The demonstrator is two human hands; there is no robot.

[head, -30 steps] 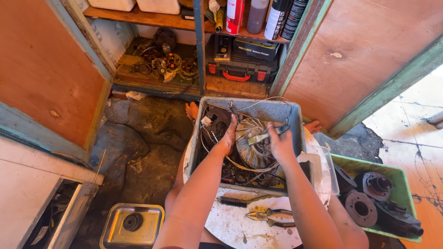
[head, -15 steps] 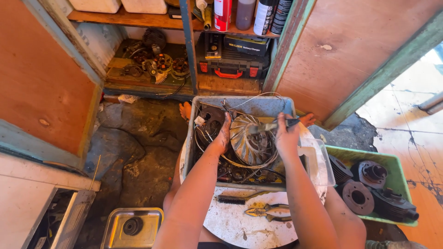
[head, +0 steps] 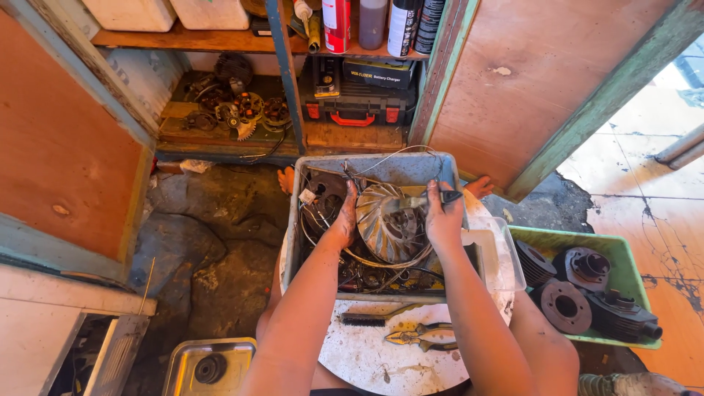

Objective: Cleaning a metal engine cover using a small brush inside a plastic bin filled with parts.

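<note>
Nearest the person, below both wrists, a round white board [head: 381,352] carries a wire brush [head: 367,319] and a pair of yellow-handled pliers [head: 422,336]; neither is in hand. Down and to the left of the left forearm lies a steel tray [head: 209,363] with a dark round part in it.

Left hand [head: 342,220]: grimy, fingers together, palm pressed flat against the left edge of the finned metal fan wheel [head: 389,224], steadying it. Right hand [head: 442,216]: closed around the dark handle of a small brush [head: 419,199], whose head rests across the upper part of the wheel. The wheel stands tilted on edge between the two hands, inside the grey plastic tub [head: 381,167], on top of a tangle of wires and dark engine parts.

Judgement on progress: cleaning of the wheel appears in hand, not finished. The fins facing the camera look fairly bright; the rim and hub cannot be judged. The rest of the tub's contents look dirty and untouched.

Right of the right forearm, a green bin [head: 568,238] holds several dark finned cylinders and discs. Beyond the hands, an open cupboard shows a black case [head: 356,92] with red latches, gears on the lower left shelf, and spray cans [head: 337,22] above.
</note>
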